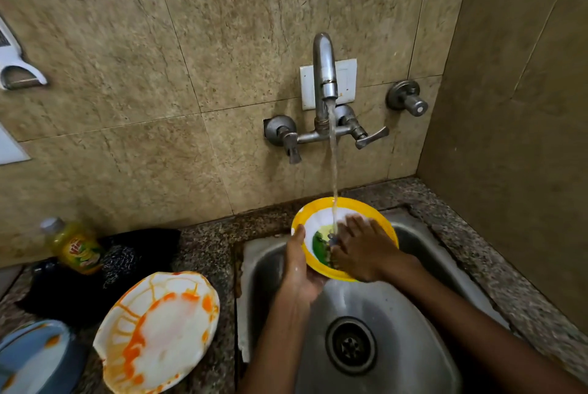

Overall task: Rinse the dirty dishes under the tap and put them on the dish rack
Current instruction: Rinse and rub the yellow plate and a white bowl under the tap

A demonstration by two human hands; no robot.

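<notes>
A: Where's the bowl (345,207)?

B: Over the sink (423,269), under the tap (324,75). It's round, so no long axis; it tilts with its open face toward the camera, far rim highest.

A: And the hands?

B: The left hand (297,269) grips the bowl's left rim, thumb on the edge, fingers beneath. The right hand (362,250) lies flat inside, fingers spread over a green smear (318,247). Water (333,170) lands just beside its fingertips.

A: Anything blocking the view?

B: The right hand hides much of the bowl's inside.

A: Around it?

B: An orange-stained plate (159,333) sits on the counter (203,250) to the left, a blue dish (31,355) at the corner, a yellow bottle (74,247) behind, resting on what may be dark cloth (127,253).
</notes>
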